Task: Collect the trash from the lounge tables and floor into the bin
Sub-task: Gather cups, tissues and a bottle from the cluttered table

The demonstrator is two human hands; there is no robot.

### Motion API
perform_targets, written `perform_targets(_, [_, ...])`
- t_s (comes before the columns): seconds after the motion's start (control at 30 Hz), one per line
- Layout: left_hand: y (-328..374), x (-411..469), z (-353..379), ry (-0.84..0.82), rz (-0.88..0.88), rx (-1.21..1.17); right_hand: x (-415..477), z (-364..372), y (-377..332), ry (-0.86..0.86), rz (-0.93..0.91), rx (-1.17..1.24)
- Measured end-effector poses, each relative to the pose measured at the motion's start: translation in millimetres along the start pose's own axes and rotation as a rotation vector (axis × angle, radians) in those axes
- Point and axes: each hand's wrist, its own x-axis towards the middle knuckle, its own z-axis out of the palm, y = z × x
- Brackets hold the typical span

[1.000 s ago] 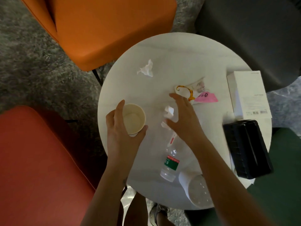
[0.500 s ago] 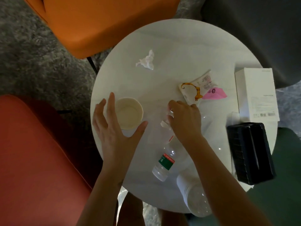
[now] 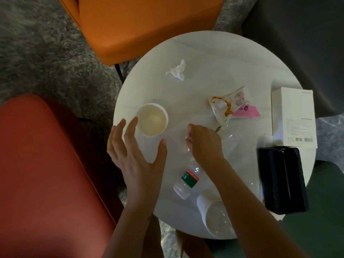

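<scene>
Right hand (image 3: 204, 144) curls down on a small white scrap (image 3: 187, 139) at frame centre, pinching it (mostly hidden). Left hand (image 3: 135, 159) spread wide, just beside the paper cup (image 3: 152, 120), centre-left of frame.

An empty white paper cup (image 3: 152, 120) stands upright just beyond the spread fingers (image 3: 130, 131) of the left hand (image 3: 134, 161). A small white scrap (image 3: 187, 140) peeks from the curled fingers (image 3: 195, 131) of the right hand (image 3: 204, 142). A crumpled tissue (image 3: 176, 70) lies well beyond both. A labelled clear bottle (image 3: 188, 180) lies on its side behind the right fingers.
</scene>
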Motion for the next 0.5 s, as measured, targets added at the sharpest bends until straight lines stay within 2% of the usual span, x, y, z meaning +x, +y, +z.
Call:
perform_targets(0.13, [-4.7,-6.7,-3.7,0.0,-0.024,0.001,-1.5,0.1,-1.8,0.04,0.018,0.024])
perform_targets(0.5, [-9.3,-9.5,-8.7,0.006,-0.047,-0.034,3.5,-1.1,-1.6,-0.054,0.003,-0.015])
